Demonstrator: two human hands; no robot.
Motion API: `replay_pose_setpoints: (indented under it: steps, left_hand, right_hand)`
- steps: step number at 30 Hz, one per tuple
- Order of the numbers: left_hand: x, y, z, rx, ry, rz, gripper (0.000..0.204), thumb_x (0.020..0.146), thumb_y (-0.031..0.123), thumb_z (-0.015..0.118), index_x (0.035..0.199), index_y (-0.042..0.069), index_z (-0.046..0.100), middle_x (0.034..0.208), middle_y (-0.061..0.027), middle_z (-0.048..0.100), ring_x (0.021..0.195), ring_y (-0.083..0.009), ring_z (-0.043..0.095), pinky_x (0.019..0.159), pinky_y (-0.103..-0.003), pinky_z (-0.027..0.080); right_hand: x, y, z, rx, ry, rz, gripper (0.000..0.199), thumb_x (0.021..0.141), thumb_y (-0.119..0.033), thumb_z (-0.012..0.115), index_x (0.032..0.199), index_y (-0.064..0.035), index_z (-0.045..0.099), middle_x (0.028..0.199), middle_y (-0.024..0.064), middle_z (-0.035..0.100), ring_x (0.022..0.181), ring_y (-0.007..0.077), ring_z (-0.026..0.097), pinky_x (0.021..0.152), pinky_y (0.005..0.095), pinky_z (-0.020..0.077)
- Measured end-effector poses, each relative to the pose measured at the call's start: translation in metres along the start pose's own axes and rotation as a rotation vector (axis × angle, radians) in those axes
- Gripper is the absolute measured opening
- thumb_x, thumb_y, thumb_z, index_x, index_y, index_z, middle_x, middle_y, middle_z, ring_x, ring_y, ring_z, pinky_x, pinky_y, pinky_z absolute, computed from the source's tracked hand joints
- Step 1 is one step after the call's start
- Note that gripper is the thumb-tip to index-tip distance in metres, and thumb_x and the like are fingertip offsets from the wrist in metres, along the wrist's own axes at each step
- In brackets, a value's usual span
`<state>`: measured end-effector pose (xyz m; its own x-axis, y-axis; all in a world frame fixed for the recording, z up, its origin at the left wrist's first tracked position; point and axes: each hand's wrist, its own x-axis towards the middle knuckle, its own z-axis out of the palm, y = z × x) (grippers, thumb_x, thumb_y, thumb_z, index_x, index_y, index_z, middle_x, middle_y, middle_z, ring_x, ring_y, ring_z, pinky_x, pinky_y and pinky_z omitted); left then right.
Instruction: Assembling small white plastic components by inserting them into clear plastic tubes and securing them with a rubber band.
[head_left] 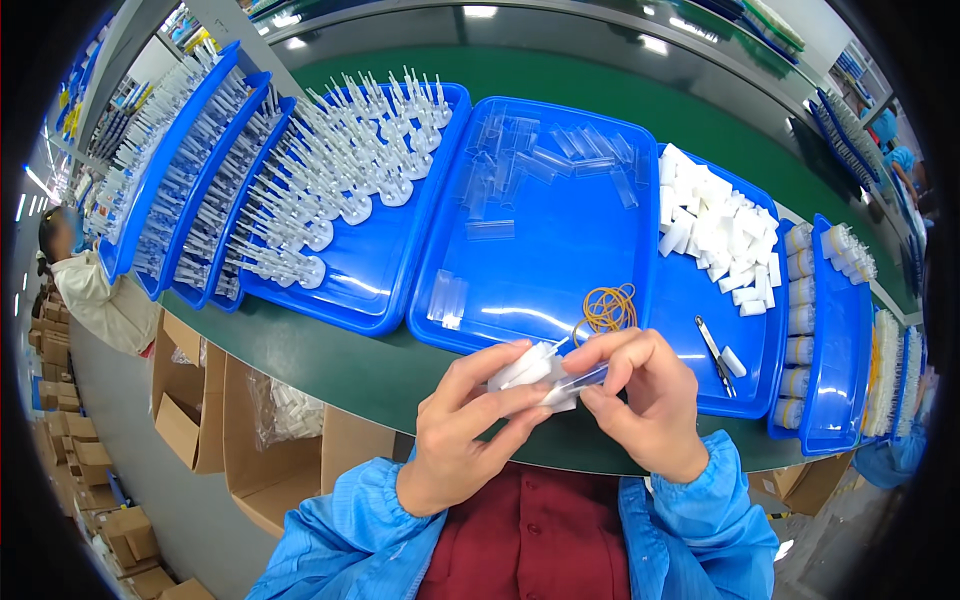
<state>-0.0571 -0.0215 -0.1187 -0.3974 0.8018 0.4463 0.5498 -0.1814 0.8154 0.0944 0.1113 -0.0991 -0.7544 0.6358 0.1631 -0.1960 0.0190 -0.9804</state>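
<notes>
Packages: open brown cardboard boxes [190, 405] on the floor below the green bench's left end, one holding a clear plastic bag of white parts [285, 412]; smaller brown cartons [75, 445] stacked further left along the floor; another brown box [815, 485] lower right; no signs or screens visible.

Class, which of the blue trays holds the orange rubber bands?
The middle tray, with clear tubes; the rubber bands lie at its near edge. No other tray has them.

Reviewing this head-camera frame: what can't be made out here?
- Head view: how the white pieces and clear tube join; the left hand and right hand cover them.
- Head view: rightmost trays; bent and cut by the fisheye rim.
</notes>
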Motion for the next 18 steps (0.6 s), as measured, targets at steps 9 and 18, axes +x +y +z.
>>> replay_pose_setpoints:
  steps: [9,18]
  left_hand:
    - [-0.008,0.003,0.002,0.008,0.011,-0.145,0.036,0.079,-0.001,0.080,0.114,0.007,0.075,0.125,-0.0166,0.065,0.106,-0.0280,0.069,0.086,-0.035,0.058]
    - [-0.002,0.001,-0.011,-0.265,-0.127,-0.145,0.038,0.088,-0.012,0.065,0.125,-0.003,0.064,0.139,-0.0200,0.048,0.118,-0.0288,0.062,0.091,-0.037,0.058]
  right_hand:
    - [0.014,-0.005,-0.007,-0.194,-0.246,0.065,0.011,0.090,0.001,0.065,0.098,-0.0021,0.060,0.111,0.0102,0.068,0.104,0.0183,0.064,0.094,0.0323,0.0492]
    - [0.013,0.001,-0.025,-0.081,0.051,0.145,0.028,0.088,-0.010,0.077,0.113,-0.0022,0.068,0.109,0.0085,0.069,0.100,0.0158,0.065,0.095,0.0310,0.0483]
